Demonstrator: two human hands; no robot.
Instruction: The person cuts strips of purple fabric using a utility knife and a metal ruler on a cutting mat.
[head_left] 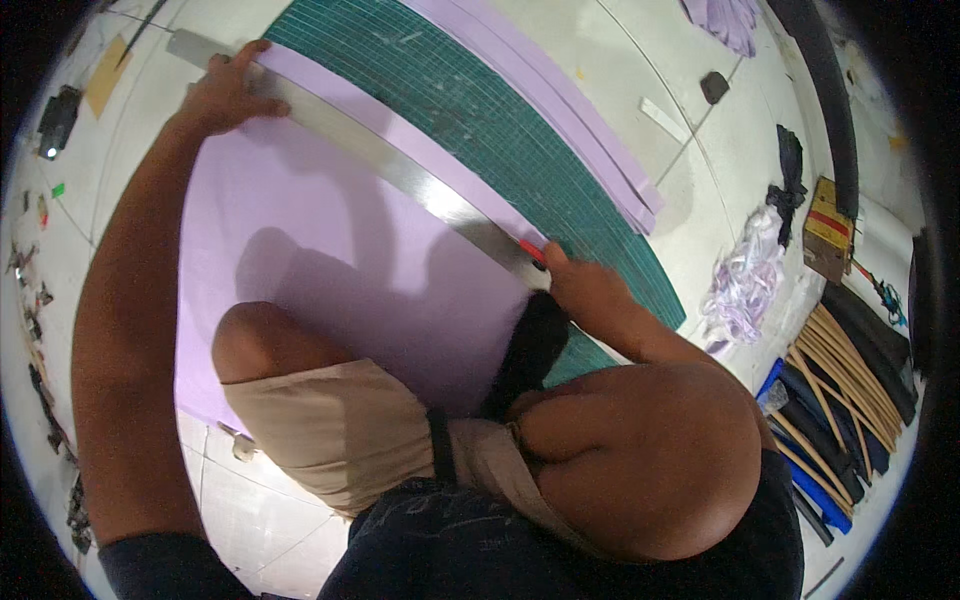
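My left hand [235,95] presses on the far left end of a long metal ruler [425,190], its thumb and fingers spread. The ruler lies slantwise over a sheet of lilac fabric [345,215], with a narrow strip of the fabric showing past its far edge. Near the ruler's right end, my right hand [595,300] is closed round a red cutter [531,250]; its blade is too small to make out. Under the fabric lies a green cutting mat [470,125] with grid lines.
Cut lilac strips [560,90] lie along the mat's far edge. At the right are a tangle of pale plastic [745,285], a yellow-and-red box [828,232] and several wooden sticks [850,370]. A small black object [714,87] sits on the tiled floor. My bent legs rest on the near fabric.
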